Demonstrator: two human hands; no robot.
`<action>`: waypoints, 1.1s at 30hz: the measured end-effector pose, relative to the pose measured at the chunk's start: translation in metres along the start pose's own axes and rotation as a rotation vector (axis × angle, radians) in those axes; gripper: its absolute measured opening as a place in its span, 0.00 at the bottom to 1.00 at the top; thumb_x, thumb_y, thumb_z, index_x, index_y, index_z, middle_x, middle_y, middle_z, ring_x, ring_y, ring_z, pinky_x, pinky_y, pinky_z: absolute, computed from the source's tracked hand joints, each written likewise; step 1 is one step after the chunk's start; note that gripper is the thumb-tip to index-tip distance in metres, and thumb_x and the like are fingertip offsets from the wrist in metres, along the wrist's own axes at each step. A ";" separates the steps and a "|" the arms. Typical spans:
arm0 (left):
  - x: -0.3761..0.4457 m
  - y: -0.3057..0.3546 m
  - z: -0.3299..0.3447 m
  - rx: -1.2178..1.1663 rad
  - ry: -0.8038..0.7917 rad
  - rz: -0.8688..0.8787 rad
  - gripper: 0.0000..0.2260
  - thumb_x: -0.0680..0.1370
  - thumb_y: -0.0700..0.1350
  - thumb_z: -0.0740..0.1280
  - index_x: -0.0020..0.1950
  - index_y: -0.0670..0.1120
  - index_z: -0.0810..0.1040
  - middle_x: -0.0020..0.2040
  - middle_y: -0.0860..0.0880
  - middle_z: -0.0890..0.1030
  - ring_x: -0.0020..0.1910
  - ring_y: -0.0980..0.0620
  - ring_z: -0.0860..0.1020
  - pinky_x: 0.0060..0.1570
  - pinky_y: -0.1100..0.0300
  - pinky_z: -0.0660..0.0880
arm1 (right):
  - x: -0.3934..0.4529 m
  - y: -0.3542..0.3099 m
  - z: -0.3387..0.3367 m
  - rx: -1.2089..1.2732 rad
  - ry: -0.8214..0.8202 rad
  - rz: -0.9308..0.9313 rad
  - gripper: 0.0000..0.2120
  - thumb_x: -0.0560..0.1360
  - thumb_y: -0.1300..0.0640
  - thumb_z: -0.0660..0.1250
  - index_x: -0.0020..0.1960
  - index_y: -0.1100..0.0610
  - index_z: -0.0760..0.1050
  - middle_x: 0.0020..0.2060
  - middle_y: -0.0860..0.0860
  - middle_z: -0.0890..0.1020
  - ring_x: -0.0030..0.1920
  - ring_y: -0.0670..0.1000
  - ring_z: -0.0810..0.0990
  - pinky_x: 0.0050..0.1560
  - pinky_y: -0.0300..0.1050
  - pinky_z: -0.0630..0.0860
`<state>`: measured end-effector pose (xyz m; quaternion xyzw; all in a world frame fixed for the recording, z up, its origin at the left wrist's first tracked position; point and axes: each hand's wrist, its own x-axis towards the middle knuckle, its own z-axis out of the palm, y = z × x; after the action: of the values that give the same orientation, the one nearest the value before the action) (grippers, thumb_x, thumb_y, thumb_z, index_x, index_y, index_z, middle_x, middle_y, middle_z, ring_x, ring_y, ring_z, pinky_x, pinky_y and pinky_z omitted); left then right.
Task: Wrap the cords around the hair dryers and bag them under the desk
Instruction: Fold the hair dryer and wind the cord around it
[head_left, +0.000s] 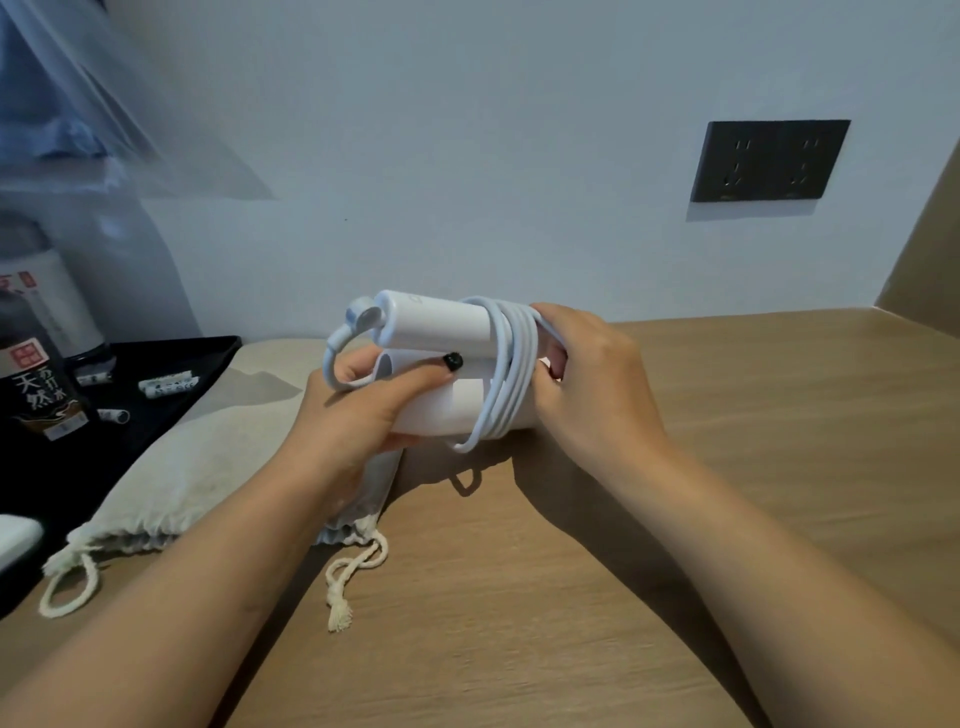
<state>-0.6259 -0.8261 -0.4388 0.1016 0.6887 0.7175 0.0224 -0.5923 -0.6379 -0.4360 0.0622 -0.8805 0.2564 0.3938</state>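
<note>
You held the dryer (441, 364) just above the counter (675, 467), folded so that handle and barrel lay side by side, which gave the cord (511, 374) one compact bundle to go round. Your left hand (358, 410) had its grip closed about the handle end, thumb across the top, probably to keep the fold from springing apart and to steady the body. Your right hand (587, 384) was curled over the far end, its fingers on the white coils there; whether it pinched the loose cord end or only pressed the turns flat, I could not tell. Several turns already sat tight together, and one loop hung slack beneath. The drawstring bag (208, 457) lay flat on the counter under your left wrist, mouth toward you, handy for the bagging that looked near. Beside it sat a black tray (171, 358) with a bottle (39, 384).
</note>
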 end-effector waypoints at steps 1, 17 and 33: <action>0.000 -0.001 0.000 -0.020 -0.005 -0.030 0.20 0.65 0.50 0.77 0.56 0.49 0.83 0.53 0.47 0.84 0.54 0.47 0.82 0.45 0.50 0.82 | 0.000 0.000 0.000 -0.003 -0.013 0.004 0.14 0.75 0.62 0.65 0.61 0.55 0.76 0.50 0.50 0.80 0.49 0.51 0.77 0.49 0.49 0.76; -0.003 0.041 -0.050 0.155 -0.720 -0.205 0.37 0.46 0.62 0.83 0.54 0.56 0.84 0.51 0.42 0.81 0.46 0.44 0.79 0.45 0.55 0.80 | 0.009 0.001 -0.002 -0.303 -0.124 -0.224 0.18 0.71 0.69 0.65 0.58 0.57 0.76 0.39 0.52 0.70 0.28 0.59 0.71 0.26 0.46 0.67; -0.002 0.025 -0.024 -0.023 -0.424 -0.433 0.22 0.63 0.42 0.71 0.56 0.37 0.76 0.39 0.38 0.79 0.36 0.43 0.80 0.40 0.49 0.78 | 0.011 -0.007 0.001 -0.139 0.162 -0.402 0.09 0.74 0.63 0.67 0.54 0.62 0.81 0.38 0.56 0.77 0.26 0.57 0.73 0.25 0.50 0.75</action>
<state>-0.6260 -0.8513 -0.4149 0.0998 0.6663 0.6665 0.3192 -0.5978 -0.6434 -0.4254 0.1882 -0.8315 0.1154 0.5098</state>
